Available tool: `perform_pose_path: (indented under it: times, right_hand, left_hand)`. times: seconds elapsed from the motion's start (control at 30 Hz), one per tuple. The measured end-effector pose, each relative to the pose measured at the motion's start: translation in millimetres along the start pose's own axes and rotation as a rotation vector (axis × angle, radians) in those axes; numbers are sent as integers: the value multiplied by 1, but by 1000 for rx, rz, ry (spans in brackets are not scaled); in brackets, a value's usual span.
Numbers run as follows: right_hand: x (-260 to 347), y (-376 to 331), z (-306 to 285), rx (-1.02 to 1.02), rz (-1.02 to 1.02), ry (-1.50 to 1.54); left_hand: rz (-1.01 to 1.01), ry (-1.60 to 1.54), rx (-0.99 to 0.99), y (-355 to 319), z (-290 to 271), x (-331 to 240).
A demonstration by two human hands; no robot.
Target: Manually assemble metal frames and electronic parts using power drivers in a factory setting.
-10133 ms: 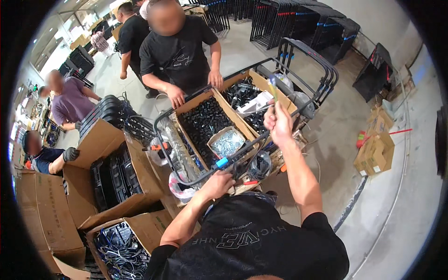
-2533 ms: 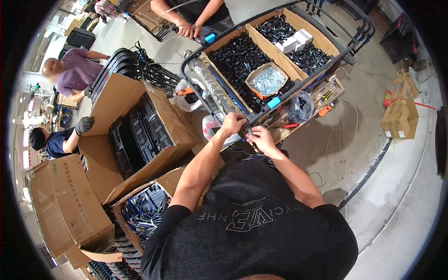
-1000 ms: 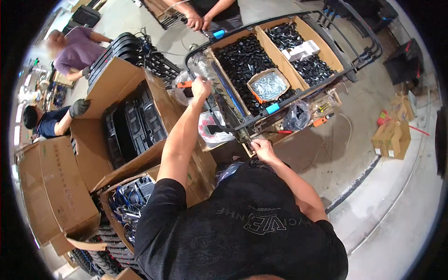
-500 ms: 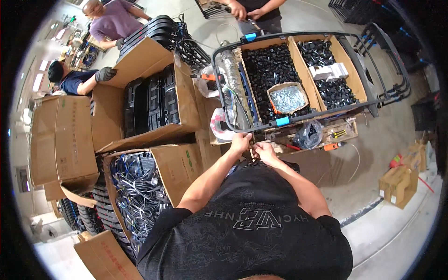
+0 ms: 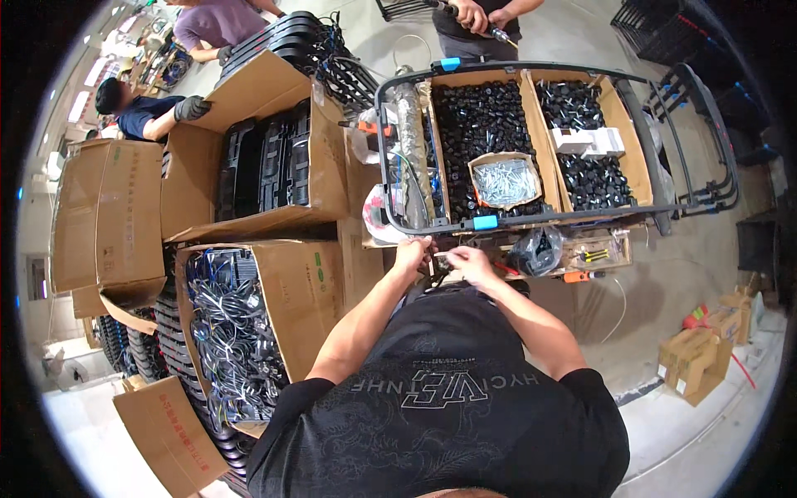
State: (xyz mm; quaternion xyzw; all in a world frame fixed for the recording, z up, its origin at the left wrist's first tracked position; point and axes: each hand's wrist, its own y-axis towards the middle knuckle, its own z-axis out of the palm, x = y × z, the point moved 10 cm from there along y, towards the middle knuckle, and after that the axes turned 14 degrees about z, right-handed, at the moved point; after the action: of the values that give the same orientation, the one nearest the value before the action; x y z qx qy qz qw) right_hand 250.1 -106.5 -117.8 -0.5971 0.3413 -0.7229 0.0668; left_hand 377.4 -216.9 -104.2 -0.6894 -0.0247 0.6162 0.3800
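A long black metal frame [image 5: 581, 213] with blue tape pieces lies across boxes of parts in front of me. Just below its near left corner, my left hand [image 5: 411, 253] is closed with fingertips pinched; what it holds is too small to make out. My right hand [image 5: 471, 264] is a little to the right, thumb and fingers pressed together on a small pale piece I cannot identify. Dark, thin parts show between and below the hands, partly hidden. Beyond the frame's near bar, a small carton of silver screws [image 5: 505, 184] sits on black knob-like parts [image 5: 473, 116].
Left stand an open cardboard box [image 5: 328, 166] of black plastic parts and a box of tangled cables [image 5: 237, 332]. A clear bag [image 5: 538, 251] and an orange-black tool [image 5: 577, 276] lie right of my hands. Across the frame a co-worker holds a powered driver [image 5: 498, 33]; two others are far left.
My hands, close together before, are now apart, the right one drawn to the right. The view has shifted slightly. The co-worker's driver across the frame has come into fuller sight.
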Motion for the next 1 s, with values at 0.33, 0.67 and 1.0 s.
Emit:
perform_pose_path:
  times: [0.33, 0.67, 1.0]
  right_hand:
    - [-165, 42, -307, -721, 398, -701]
    - [-155, 77, -260, -442, 541, -1003]
    - [-134, 57, -271, -651, 543, -847]
  left_hand:
    - [-2, 60, -83, -15, 6, -14]
    - [25, 154, -110, -2, -13, 6]
    - [-6, 219, -86, -1, -9, 2]
